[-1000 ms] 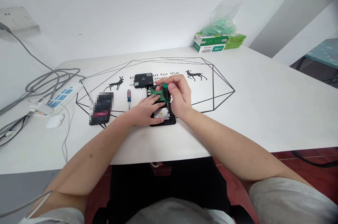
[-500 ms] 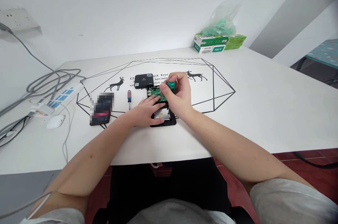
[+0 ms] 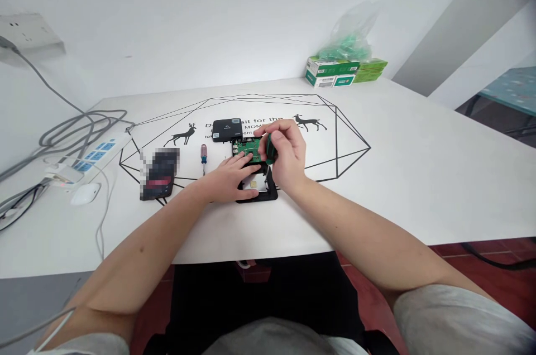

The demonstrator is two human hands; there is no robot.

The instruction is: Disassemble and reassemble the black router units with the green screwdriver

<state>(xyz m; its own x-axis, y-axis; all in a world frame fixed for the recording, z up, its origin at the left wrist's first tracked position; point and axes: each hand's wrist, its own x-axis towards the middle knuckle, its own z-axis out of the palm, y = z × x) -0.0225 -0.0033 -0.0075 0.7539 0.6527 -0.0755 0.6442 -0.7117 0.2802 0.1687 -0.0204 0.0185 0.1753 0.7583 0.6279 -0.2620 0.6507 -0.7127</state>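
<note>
My left hand (image 3: 229, 180) lies with fingers spread, the fingertips on a green circuit board (image 3: 252, 149) and the thumb on a black plastic casing (image 3: 268, 196). A metal plate with a small yellowish square shows inside the casing. My right hand (image 3: 288, 157) is closed around the green and black handle of a screwdriver (image 3: 272, 148) over the right side of the board and casing. The tip of the screwdriver seems to point down into the casing, but where it touches I cannot tell. A black cover (image 3: 227, 129) with stickers lies just behind the board.
A second screwdriver (image 3: 204, 158) lies left of the board. Further left are a partly blurred phone (image 3: 161, 173), a white earphone case (image 3: 85, 193) and a power strip (image 3: 98, 153) with cables. Green-and-white boxes (image 3: 333, 70) under a plastic bag (image 3: 349, 34) stand at the back.
My right hand has turned and dropped slightly, and the screwdriver handle now tilts differently, showing more of its side. My left hand stays in place on the board and casing.
</note>
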